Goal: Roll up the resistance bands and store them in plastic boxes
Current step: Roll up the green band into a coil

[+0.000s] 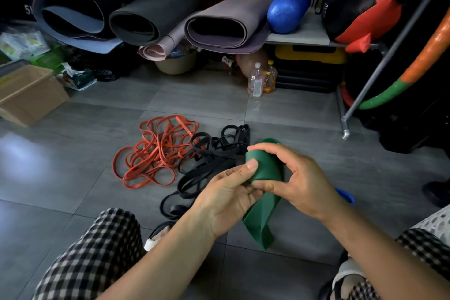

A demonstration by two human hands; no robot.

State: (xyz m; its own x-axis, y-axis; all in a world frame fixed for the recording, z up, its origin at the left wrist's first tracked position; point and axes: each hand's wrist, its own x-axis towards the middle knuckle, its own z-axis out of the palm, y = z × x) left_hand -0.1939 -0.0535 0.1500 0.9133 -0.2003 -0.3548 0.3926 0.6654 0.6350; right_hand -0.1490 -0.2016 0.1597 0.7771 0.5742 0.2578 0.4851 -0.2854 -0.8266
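Observation:
A wide green resistance band [266, 168] is partly rolled into a thick roll, held above the floor in both hands. My left hand [229, 197] pinches the roll's near edge with the thumb on top. My right hand [299, 178] wraps over the roll from the right. The band's loose tail [260, 224] hangs down below the hands. On the grey floor beyond lie a tangled pile of orange-red bands [155, 151] and a tangle of black bands [209, 163]. A bit of a blue band [347, 196] shows behind my right wrist.
A tan plastic box [29, 92] stands at the far left. Rolled yoga mats [151, 14] and a blue roller [288, 8] rest on a low shelf at the back. Two bottles [261, 79] stand on the floor. A metal rack leg [345, 126] is at right. My checked-trousered knees frame the bottom.

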